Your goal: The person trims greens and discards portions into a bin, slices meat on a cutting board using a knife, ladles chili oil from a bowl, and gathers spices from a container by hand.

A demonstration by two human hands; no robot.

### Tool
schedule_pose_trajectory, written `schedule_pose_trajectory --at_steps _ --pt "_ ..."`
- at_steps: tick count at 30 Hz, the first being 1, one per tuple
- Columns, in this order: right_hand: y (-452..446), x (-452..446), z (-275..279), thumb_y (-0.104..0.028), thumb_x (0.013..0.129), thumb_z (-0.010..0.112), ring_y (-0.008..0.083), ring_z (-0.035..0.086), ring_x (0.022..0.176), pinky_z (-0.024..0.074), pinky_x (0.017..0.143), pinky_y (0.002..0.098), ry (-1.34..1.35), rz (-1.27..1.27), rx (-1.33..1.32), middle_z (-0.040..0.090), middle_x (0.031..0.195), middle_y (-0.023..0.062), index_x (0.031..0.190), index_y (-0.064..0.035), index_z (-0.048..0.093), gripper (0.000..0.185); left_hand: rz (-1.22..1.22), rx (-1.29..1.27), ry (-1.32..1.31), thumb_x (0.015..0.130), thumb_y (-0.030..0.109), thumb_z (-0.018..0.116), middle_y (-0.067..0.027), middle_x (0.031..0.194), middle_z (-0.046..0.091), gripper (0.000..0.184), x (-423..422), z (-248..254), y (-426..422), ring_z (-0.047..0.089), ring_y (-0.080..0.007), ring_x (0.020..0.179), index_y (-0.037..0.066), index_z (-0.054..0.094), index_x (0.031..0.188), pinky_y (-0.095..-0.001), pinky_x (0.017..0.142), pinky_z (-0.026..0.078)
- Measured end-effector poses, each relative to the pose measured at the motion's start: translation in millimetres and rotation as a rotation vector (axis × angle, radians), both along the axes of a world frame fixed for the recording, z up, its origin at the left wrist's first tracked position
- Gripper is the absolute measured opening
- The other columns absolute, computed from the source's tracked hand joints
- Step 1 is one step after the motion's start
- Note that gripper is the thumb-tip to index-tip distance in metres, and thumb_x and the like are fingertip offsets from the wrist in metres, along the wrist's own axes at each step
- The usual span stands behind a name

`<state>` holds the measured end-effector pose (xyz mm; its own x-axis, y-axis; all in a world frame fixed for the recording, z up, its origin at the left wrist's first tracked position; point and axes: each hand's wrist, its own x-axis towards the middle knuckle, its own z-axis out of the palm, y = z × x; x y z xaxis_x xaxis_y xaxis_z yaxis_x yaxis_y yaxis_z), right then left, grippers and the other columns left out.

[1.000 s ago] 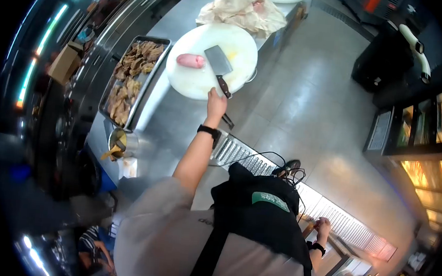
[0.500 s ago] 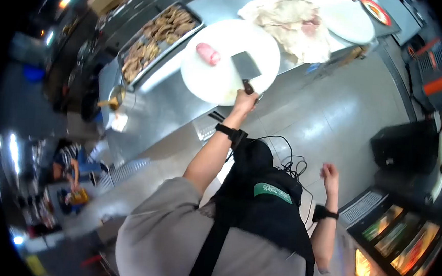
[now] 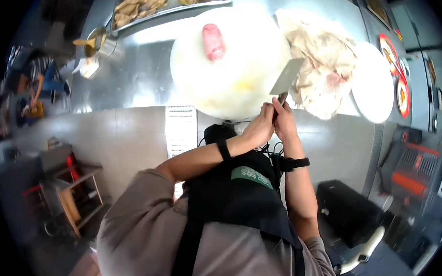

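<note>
A cleaver with a broad metal blade and a dark handle is held up over the right edge of a round white cutting board. My left hand closes at the handle from the left. From the right, my right hand also grips the handle, its thumb along it. A pink roll of meat lies on the upper left of the board, apart from the blade. Beside the board is a crumpled pale beige sheet with a pinkish patch; whether it is cloth or skin I cannot tell.
A metal tray of brown meat pieces stands behind the board. A metal pot with a wooden-handled tool is at the left. To the right lie a white oval board and red-rimmed plates. A black bin stands on the floor.
The cleaver has lifted off the board's surface, its blade now tilted up to the right. My right hand has come up from my side to the handle beside my left hand. The view has turned.
</note>
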<state>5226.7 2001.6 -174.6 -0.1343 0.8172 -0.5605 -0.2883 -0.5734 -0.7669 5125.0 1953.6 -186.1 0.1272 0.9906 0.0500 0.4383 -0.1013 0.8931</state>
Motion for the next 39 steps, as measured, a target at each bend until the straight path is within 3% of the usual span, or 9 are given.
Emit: schedule_pose_trajectory --at_steps 4,8,15,22,26,28,32,34,39 --pt "40 30 -29 -0.004 0.083 0.053 0.0193 0.057 0.061 0.0504 0.050 0.0307 -0.106 0.109 -0.008 0.054 0.076 0.0118 0.102 0.0009 0.040 0.024 -0.294 -0.331 -0.174 0.079 0.010 0.060 -0.0209 0.106 0.052 0.035 -39 -19 58 0.054 -0.0353 0.097 -0.001 0.047 0.110 -0.0395 0.082 0.045" --pt "68 57 -35 -0.001 0.082 0.048 0.0136 0.050 0.049 0.0430 0.041 0.0256 -0.342 0.140 0.097 0.050 0.065 0.0068 0.092 -0.0029 0.041 0.013 0.593 0.188 0.277 0.073 0.019 0.066 -0.0238 0.107 0.053 0.044 -114 -26 126 0.049 -0.0380 0.101 -0.003 0.050 0.108 -0.0428 0.083 0.043" --pt "136 104 -40 -0.005 0.082 0.049 0.0076 0.045 0.053 0.0384 0.046 0.0232 -0.453 0.466 0.259 0.045 0.067 0.0005 0.103 -0.0033 0.051 0.021 0.842 -0.017 0.690 0.067 0.024 0.073 -0.0193 0.121 0.042 0.075 -127 -58 201 0.046 -0.0389 0.105 0.005 0.032 0.127 -0.0434 0.085 0.044" --pt "191 107 -39 -0.017 0.083 0.058 0.0367 0.058 0.069 0.0447 0.060 0.0391 -0.617 0.775 0.608 0.058 0.076 0.0213 0.103 -0.0019 0.049 0.026 0.917 -0.277 0.734 0.067 0.017 0.070 -0.0198 0.122 0.044 0.074 -150 -74 236 0.047 -0.0362 0.108 0.007 0.031 0.130 -0.0435 0.088 0.043" --pt "196 112 -45 -0.016 0.084 0.059 0.0358 0.059 0.072 0.0454 0.062 0.0393 -0.595 0.807 0.607 0.059 0.079 0.0190 0.105 -0.0024 0.048 0.028 0.957 -0.243 0.261 0.072 0.008 0.065 -0.0176 0.108 0.056 0.058 -167 -63 222 0.056 -0.0306 0.099 0.003 0.040 0.124 -0.0378 0.086 0.047" --pt "198 112 -43 -0.016 0.084 0.059 0.0354 0.059 0.072 0.0455 0.062 0.0393 -0.591 0.805 0.623 0.059 0.079 0.0186 0.105 -0.0026 0.048 0.028 0.923 -0.335 -0.772 0.077 0.005 0.060 -0.0146 0.109 0.056 0.050 -171 -49 212 0.057 -0.0251 0.099 0.002 0.041 0.124 -0.0351 0.086 0.047" --pt "194 110 -43 -0.017 0.083 0.059 0.0361 0.059 0.071 0.0452 0.061 0.0401 -0.583 0.777 0.633 0.059 0.077 0.0190 0.105 -0.0026 0.047 0.028 0.622 -0.188 -1.368 0.081 0.006 0.056 -0.0114 0.115 0.052 0.046 -159 -21 194 0.053 -0.0226 0.105 0.001 0.040 0.124 -0.0340 0.088 0.046" --pt "194 106 -44 -0.017 0.083 0.059 0.0367 0.059 0.069 0.0447 0.060 0.0410 -0.596 0.757 0.666 0.059 0.076 0.0198 0.104 -0.0024 0.047 0.028 0.593 -0.109 -1.351 0.081 0.005 0.057 -0.0098 0.116 0.051 0.047 -143 8 200 0.052 -0.0212 0.105 0.004 0.040 0.125 -0.0324 0.088 0.046" --pt "182 99 -52 -0.018 0.080 0.063 0.0306 0.058 0.065 0.0445 0.060 0.0367 -0.639 0.807 0.581 0.059 0.075 0.0163 0.104 -0.0033 0.050 0.030 0.633 0.060 -0.317 0.079 0.009 0.062 -0.0121 0.118 0.047 0.053 -105 48 218 0.049 -0.0205 0.106 0.006 0.040 0.126 -0.0312 0.088 0.044"
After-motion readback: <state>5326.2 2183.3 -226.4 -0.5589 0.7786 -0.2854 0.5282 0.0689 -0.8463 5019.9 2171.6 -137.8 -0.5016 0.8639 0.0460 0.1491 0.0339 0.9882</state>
